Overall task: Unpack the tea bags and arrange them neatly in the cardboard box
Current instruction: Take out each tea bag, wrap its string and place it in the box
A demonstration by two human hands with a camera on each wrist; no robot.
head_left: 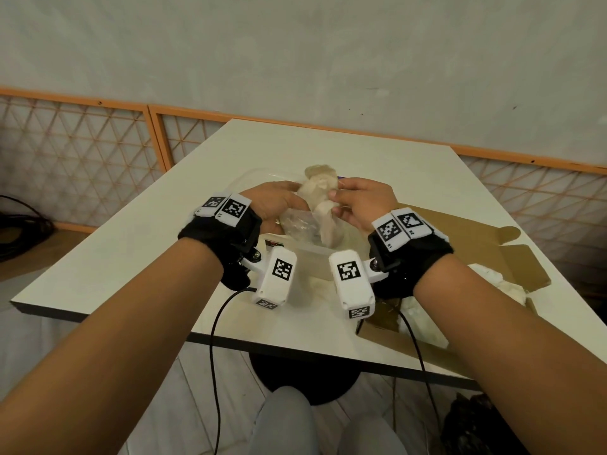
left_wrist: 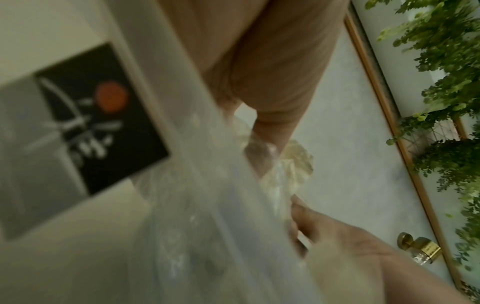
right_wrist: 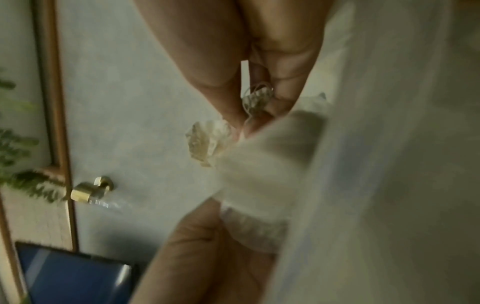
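A white table (head_left: 138,244) carries a flattened brown cardboard box (head_left: 460,238) at its right side, with pale tea bags (head_left: 423,315) lying on it near the front edge. Above the table's middle, both hands hold one packet of tea bags (head_left: 320,195) raised between them. The left hand (head_left: 274,205) grips the packet's clear plastic wrapper (head_left: 300,224), fingers curled around its left side. The right hand (head_left: 363,203) pinches the pale bundle from the right, thumb and fingertips closed on it, a thin string (right_wrist: 255,98) caught between them.
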